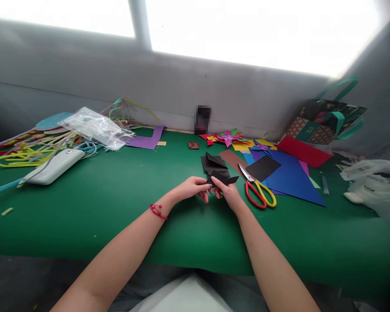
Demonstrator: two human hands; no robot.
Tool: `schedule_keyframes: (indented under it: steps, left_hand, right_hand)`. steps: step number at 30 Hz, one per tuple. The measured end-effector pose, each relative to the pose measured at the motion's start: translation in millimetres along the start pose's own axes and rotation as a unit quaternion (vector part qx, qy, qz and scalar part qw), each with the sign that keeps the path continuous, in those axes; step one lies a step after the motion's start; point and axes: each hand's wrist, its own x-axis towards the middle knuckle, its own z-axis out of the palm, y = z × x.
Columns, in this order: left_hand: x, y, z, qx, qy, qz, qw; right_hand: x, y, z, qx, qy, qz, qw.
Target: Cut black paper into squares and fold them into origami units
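Between my two hands is a folded piece of black paper (226,179), raised a little over the green table. My left hand (197,187), with a red cord bracelet (157,211) at the wrist, pinches its left end. Thumb on top, my right hand (226,191) grips the same paper nearer its middle, and a pointed flap sticks out to the right. Just beyond my hands lie more folded black papers (211,164). Scissors (255,188) with one red and one yellow handle rest to the right of my right hand, blades partly apart.
Coloured sheets, a blue one (290,177) uppermost, spread at right near a gift bag (318,123) and a plastic bag (373,182). Paper flowers (227,138) lie by the wall. A white power strip (55,167), pipe cleaners (22,154) and a clear bag (95,125) occupy the left.
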Motion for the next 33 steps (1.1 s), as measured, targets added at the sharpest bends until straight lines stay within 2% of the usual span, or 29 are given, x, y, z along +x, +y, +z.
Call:
schedule_keyframes:
  steps: [3, 7, 10, 14, 16, 19, 22, 28, 33]
  left_hand:
    - [4, -3, 0.1, -0.023, 0.017, -0.001, 1.0]
    - [10, -8, -2.1, -0.094, 0.076, -0.012, 0.993]
    - [12, -9, -0.1, -0.09, 0.066, -0.02, 0.994]
    - [9, -8, 11.3, -0.066, 0.014, 0.01, 0.998]
    - [8, -7, 16.6, -0.067, 0.008, 0.034, 0.997]
    - [8, -8, 19.2, -0.052, 0.042, 0.06, 0.996]
    - [9, -9, 17.0, -0.027, 0.071, 0.06, 0.995]
    - [9, -8, 16.3, -0.007, 0.103, 0.073, 0.992]
    - [7, -6, 16.5, 0.002, 0.103, 0.073, 0.992]
  right_hand:
    - [2, 1, -1, 0.009, 0.026, -0.015, 1.0]
    - [5, 3, -3, 0.04, 0.099, -0.039, 0.994]
    - [7, 5, -3, 0.054, 0.122, -0.046, 0.99]
    - [4, 3, 0, 0.054, 0.073, -0.035, 0.995]
    - [3, 1, 2, 0.047, 0.039, -0.028, 0.998]
    - [1, -1, 5, 0.034, 0.012, -0.034, 0.999]
    - [1, 1, 6, 0.022, 0.011, -0.048, 0.999]
    - [2, 6, 5, 0.024, -0.001, -0.054, 0.998]
    - [2, 4, 6, 0.048, -0.016, -0.044, 0.998]
